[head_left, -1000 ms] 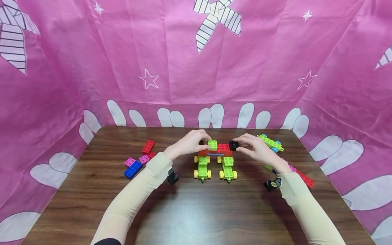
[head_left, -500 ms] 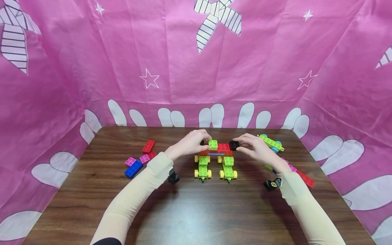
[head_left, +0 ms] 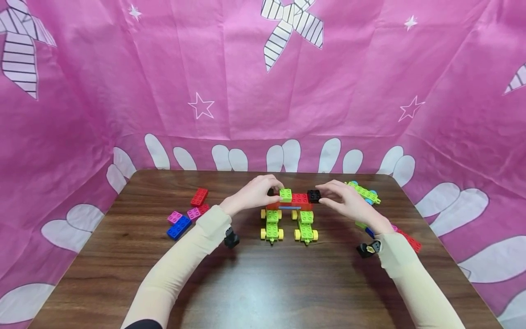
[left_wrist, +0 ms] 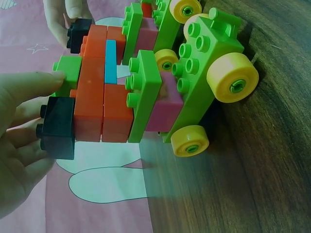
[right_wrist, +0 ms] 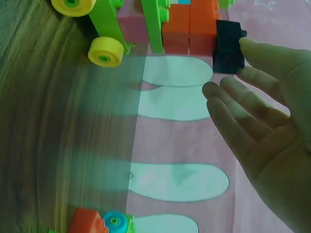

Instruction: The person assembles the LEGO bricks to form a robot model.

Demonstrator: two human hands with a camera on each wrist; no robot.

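Observation:
In the middle stands a build of red bricks across two lime-green wheeled bases with yellow wheels. My left hand pinches a lime-green brick on top of the red ones, thumb on its near side. A black brick sits at the build's left end, in front of that hand's fingers. At the right end is another black brick. Beside it is my right hand, fingers spread and relaxed, thumb and index tips at the brick's edge. Pink bricks show between the green parts.
Left on the wooden table lie a blue brick, red bricks and pink bricks. On the right are a green base with blue wheels and a red brick, partly hidden by my arm. A pink curtain hangs behind.
My right hand has shifted slightly right, its fingertips drawing back from the black brick, which stays on the build. My left hand keeps its place at the green brick.

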